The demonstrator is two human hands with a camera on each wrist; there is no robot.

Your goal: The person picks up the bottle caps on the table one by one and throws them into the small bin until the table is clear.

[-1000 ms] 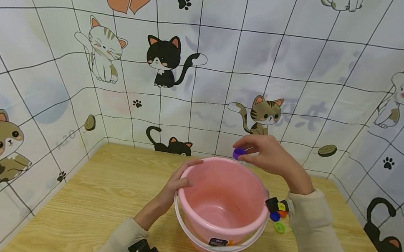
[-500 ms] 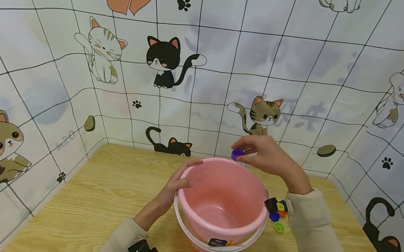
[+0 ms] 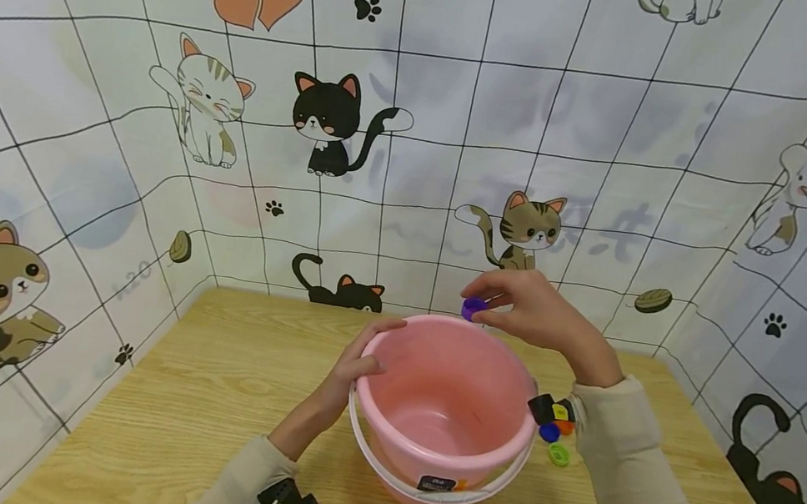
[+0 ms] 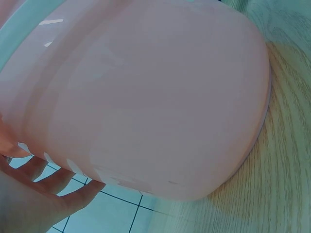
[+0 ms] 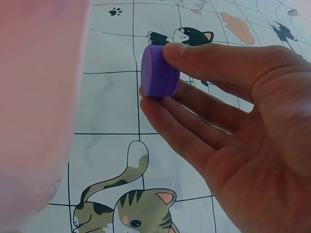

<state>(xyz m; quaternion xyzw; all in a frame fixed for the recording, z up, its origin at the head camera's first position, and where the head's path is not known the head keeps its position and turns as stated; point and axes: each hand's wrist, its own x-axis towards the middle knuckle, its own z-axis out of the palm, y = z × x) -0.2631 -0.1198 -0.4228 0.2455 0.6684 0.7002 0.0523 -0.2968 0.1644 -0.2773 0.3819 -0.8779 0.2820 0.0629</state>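
Observation:
A pink bucket (image 3: pixel 440 450) with a white handle (image 3: pixel 412 488) stands on the table, its mouth facing up toward the head camera. My left hand (image 3: pixel 347 371) grips its left rim, thumb inside and fingers along the outer wall; the left wrist view shows those fingers (image 4: pixel 80 194) against the pink side. My right hand (image 3: pixel 532 310) is raised just beyond the far right rim. It pinches a purple bottle cap (image 5: pixel 160 73) with ribbed sides between thumb and fingertips.
Right of the bucket on the wood-grain table (image 3: pixel 246 367) lie a blue cap (image 3: pixel 549 432), an orange piece (image 3: pixel 564 427) and a green ring-like cap (image 3: pixel 558 454), partly behind the right wrist strap. A cat-print tiled backdrop (image 3: pixel 420 178) surrounds the table's back and sides.
My right hand has shifted very slightly left with the purple bottle cap. The left hand and the bucket stay put.

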